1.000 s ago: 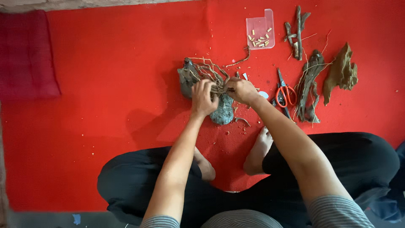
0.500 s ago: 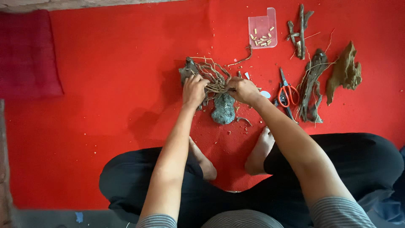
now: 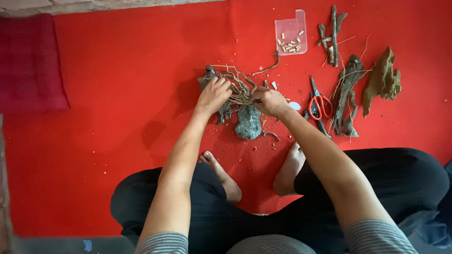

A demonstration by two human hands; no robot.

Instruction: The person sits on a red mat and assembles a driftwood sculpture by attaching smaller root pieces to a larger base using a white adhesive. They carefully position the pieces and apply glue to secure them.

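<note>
Left hand (image 3: pixel 213 95) has shifted up and left along the driftwood piece (image 3: pixel 235 101) since a second ago, fingers now curled down over its upper-left end at frame centre; right hand (image 3: pixel 269 101) stays closed, pinching the tangle of thin roots (image 3: pixel 238 84) at the wood's right side. The grip has widened to both ends, which I judge steadies it for root work. Outward right: red-handled scissors (image 3: pixel 319 104), more wood pieces (image 3: pixel 346 91), clear tray (image 3: pixel 290 33) of small bits at upper centre, all on red carpet (image 3: pixel 117 70).
</note>
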